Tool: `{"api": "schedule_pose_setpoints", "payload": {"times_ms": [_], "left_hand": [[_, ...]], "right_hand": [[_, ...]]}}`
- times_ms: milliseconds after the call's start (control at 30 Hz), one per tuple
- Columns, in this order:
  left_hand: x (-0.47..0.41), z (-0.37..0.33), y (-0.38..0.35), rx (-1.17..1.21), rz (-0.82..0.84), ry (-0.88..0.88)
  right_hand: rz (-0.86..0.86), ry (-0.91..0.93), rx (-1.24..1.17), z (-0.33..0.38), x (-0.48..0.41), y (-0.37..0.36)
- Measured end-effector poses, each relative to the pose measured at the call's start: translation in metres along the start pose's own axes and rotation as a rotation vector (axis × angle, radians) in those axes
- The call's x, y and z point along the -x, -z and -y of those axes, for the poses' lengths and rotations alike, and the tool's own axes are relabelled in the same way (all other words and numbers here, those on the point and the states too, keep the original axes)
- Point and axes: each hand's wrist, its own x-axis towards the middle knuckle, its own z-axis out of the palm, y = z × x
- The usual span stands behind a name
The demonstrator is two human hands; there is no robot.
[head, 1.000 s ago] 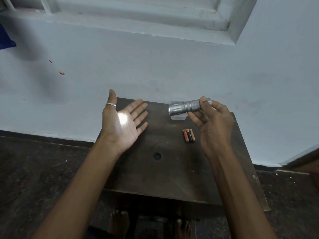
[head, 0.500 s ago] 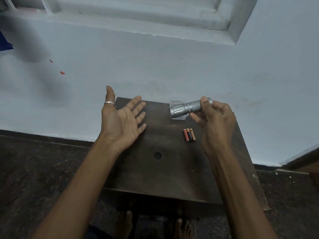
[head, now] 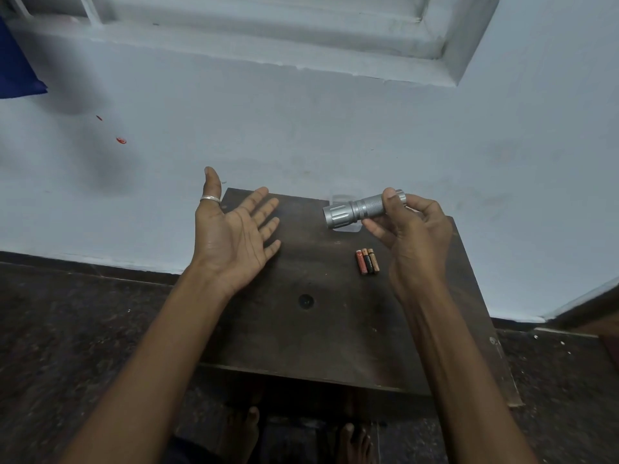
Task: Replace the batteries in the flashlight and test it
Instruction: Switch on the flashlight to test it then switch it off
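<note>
My right hand (head: 415,239) grips a small silver flashlight (head: 355,212) by its tail end, thumb on top, the lens end pointing left at my other palm. My left hand (head: 234,236) is held open, palm up and fingers spread, above the left part of the dark wooden table (head: 301,336). No light spot shows on the palm. Three small batteries (head: 366,261) lie side by side on the table, just below the flashlight and left of my right wrist.
A clear plastic piece (head: 345,229) lies on the table under the flashlight head. The table has a round hole (head: 305,301) near its middle. A pale blue wall rises right behind it. My bare feet (head: 351,440) show on the dark floor below the front edge.
A bright light spot lay on my left palm one second ago; it is gone now. The flashlight has tilted slightly, lens end lower. Both hands stay almost in place.
</note>
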Motion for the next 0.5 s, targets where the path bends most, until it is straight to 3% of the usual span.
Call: {"api": "schedule_pose_setpoints", "payload": {"times_ms": [500], "left_hand": [[0.0007, -0.0009, -0.0009, 0.021, -0.087, -0.018]], "right_hand": [[0.039, -0.048, 0.024, 0.0014, -0.0015, 0.0019]]}}
